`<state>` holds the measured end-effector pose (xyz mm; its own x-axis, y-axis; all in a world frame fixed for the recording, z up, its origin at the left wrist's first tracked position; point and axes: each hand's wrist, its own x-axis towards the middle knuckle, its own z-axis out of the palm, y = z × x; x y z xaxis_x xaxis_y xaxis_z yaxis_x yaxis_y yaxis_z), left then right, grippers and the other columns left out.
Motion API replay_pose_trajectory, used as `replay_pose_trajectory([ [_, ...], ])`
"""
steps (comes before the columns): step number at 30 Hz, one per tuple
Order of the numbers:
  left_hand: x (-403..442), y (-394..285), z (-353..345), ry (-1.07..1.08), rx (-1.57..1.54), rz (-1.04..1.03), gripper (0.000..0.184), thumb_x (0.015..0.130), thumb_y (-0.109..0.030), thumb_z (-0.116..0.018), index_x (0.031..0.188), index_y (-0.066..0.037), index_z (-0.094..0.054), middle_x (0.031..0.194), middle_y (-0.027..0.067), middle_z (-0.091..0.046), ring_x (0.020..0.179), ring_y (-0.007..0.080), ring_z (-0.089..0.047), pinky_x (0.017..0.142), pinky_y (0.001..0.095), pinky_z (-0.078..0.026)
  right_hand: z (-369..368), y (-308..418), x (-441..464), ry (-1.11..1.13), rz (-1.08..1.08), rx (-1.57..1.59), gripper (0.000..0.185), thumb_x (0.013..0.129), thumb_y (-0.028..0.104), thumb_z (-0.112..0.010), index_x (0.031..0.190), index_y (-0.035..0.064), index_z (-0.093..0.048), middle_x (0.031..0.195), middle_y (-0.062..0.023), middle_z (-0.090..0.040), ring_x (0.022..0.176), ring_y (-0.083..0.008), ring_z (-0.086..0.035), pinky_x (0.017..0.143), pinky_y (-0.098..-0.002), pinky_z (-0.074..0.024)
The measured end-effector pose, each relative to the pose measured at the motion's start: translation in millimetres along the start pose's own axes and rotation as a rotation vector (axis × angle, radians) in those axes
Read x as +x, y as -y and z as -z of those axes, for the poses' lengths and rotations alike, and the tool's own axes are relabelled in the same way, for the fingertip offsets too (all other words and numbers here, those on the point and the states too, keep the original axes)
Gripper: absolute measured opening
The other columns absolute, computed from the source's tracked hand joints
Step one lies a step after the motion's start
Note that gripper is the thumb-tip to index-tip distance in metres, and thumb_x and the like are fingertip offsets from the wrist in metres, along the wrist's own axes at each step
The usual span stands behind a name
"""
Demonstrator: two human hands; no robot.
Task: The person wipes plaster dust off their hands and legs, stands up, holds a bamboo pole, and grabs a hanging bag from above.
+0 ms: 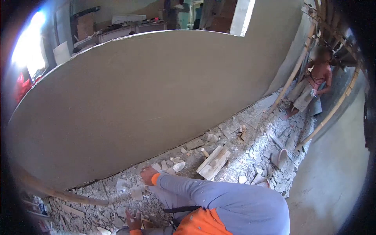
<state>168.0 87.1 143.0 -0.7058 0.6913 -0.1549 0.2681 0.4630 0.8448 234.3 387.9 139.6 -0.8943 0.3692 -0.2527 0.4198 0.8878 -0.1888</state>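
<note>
My right hand (148, 175), below an orange cuff, hangs over the rubble by the foot of the plastered wall (149, 102). Its fingers are bent out of sight, so I cannot tell whether they are closed. Lower down, my left hand (133, 220) shows its fingers apart above broken pieces, with nothing visible in it. A pale chunk of rubble (179, 167) lies to the right of my right hand. Farther right is a block of pale wooden boards (214, 162), with a short light-coloured handle (204, 152) against its far side.
Broken rubble (250, 145) covers the strip of ground along the wall. A bucket (279, 158) lies tilted on it. Another person (319, 78) stands at the upper right between bamboo poles (333, 109). A curved pole (62, 194) crosses at lower left.
</note>
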Motion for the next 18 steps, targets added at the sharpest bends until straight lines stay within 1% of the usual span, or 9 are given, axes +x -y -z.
replay_pose_trajectory([
  [1, 0.8, 5.5, 2.2, 0.037, 0.014, 0.002, 0.067, 0.077, -0.023, -0.068, 0.13, -0.002, -0.034, 0.103, 0.0162, -0.056, 0.09, 0.0246, -0.057, 0.073, 0.0333, -0.049, 1.9, 2.7, -1.1, -0.012, 0.004, 0.0, 0.035, 0.077, 0.026, -0.052, 0.1, 0.0012, -0.062, 0.113, -0.0208, -0.056, 0.108, -0.0334, -0.053, 0.093, -0.0438, -0.0382],
  [4, -2.6, 0.1, 3.2, -0.123, 0.262, -0.266, 0.07, 0.075, -0.025, -0.069, 0.13, 0.0, -0.034, 0.107, 0.0186, -0.056, 0.095, 0.0284, -0.057, 0.076, 0.0354, -0.049, 22.8, 7.8, -10.3, 0.115, 0.153, -0.126, 0.032, 0.075, 0.024, -0.052, 0.095, 0.0017, -0.064, 0.108, -0.0197, -0.059, 0.103, -0.0339, -0.055, 0.09, -0.0446, -0.0404],
  [5, -4.3, -1.8, 3.9, -0.087, 0.089, -0.161, 0.07, 0.074, -0.025, -0.07, 0.128, 0.001, -0.035, 0.11, 0.0209, -0.055, 0.1, 0.0321, -0.056, 0.08, 0.0383, -0.048, 19.4, 7.0, -8.8, 0.069, 0.138, -0.11, 0.031, 0.075, 0.024, -0.052, 0.093, 0.0022, -0.064, 0.104, -0.0192, -0.06, 0.101, -0.0336, -0.056, 0.09, -0.0445, -0.0408],
  [8, 2.1, 40.3, -2.8, -0.074, 0.034, -0.117, 0.069, 0.074, -0.025, -0.07, 0.128, 0.001, -0.036, 0.11, 0.021, -0.055, 0.1, 0.0319, -0.056, 0.08, 0.0378, -0.047, 15.5, 5.0, -9.2, -0.013, 0.11, -0.068, 0.027, 0.073, 0.022, -0.052, 0.089, 0.0035, -0.065, 0.097, -0.0177, -0.063, 0.095, -0.0321, -0.059, 0.087, -0.0435, -0.0432],
  [10, -4.6, -0.5, 8.0, -0.052, 0.065, -0.082, 0.066, 0.074, -0.025, -0.07, 0.126, 0.001, -0.039, 0.11, 0.0193, -0.056, 0.097, 0.0303, -0.057, 0.08, 0.0375, -0.047, 40.4, 13.9, -21.7, 0.006, 0.114, -0.063, 0.024, 0.071, 0.018, -0.054, 0.087, 0.004, -0.065, 0.094, -0.0166, -0.064, 0.092, -0.0304, -0.061, 0.082, -0.0418, -0.0463],
  [11, -5.7, -1.8, 8.7, -0.068, 0.068, -0.13, 0.065, 0.074, -0.025, -0.07, 0.125, 0.001, -0.039, 0.11, 0.0187, -0.056, 0.097, 0.0301, -0.057, 0.081, 0.0372, -0.047, 8.1, 4.7, -5.0, -0.134, 0.058, -0.026, 0.026, 0.074, 0.027, -0.054, 0.084, 0.0049, -0.064, 0.089, -0.0171, -0.065, 0.083, -0.0314, -0.062, 0.077, -0.0413, -0.0486],
  [14, -11.8, -19.0, 14.7, -0.077, 0.061, -0.157, 0.063, 0.075, -0.027, -0.069, 0.124, 0.001, -0.041, 0.109, 0.018, -0.056, 0.098, 0.0296, -0.055, 0.083, 0.0366, -0.045, 10.5, 7.0, -7.2, -0.072, 0.054, -0.067, 0.035, 0.076, 0.036, -0.054, 0.085, 0.0039, -0.064, 0.089, -0.0181, -0.064, 0.086, -0.0326, -0.062, 0.079, -0.041, -0.0483],
  [15, -13.1, -26.1, 15.4, -0.075, 0.052, -0.148, 0.062, 0.075, -0.028, -0.068, 0.123, 0.001, -0.041, 0.109, 0.0179, -0.056, 0.099, 0.0295, -0.055, 0.085, 0.0364, -0.044, 14.1, 7.0, -4.8, 0.079, 0.011, -0.008, 0.047, 0.077, 0.047, -0.052, 0.09, 0.0022, -0.062, 0.094, -0.0195, -0.063, 0.093, -0.0335, -0.06, 0.088, -0.0432, -0.0433],
  [18, -13.8, -12.1, 16.7, -0.076, 0.074, -0.142, 0.058, 0.076, -0.031, -0.068, 0.119, 0.001, -0.044, 0.11, 0.0193, -0.054, 0.103, 0.0321, -0.053, 0.087, 0.0375, -0.042, 12.6, 13.1, -6.4, -0.027, 0.002, -0.07, 0.055, 0.08, 0.052, -0.048, 0.097, 0.0007, -0.061, 0.101, -0.0208, -0.061, 0.099, -0.0344, -0.057, 0.092, -0.0475, -0.0388],
])
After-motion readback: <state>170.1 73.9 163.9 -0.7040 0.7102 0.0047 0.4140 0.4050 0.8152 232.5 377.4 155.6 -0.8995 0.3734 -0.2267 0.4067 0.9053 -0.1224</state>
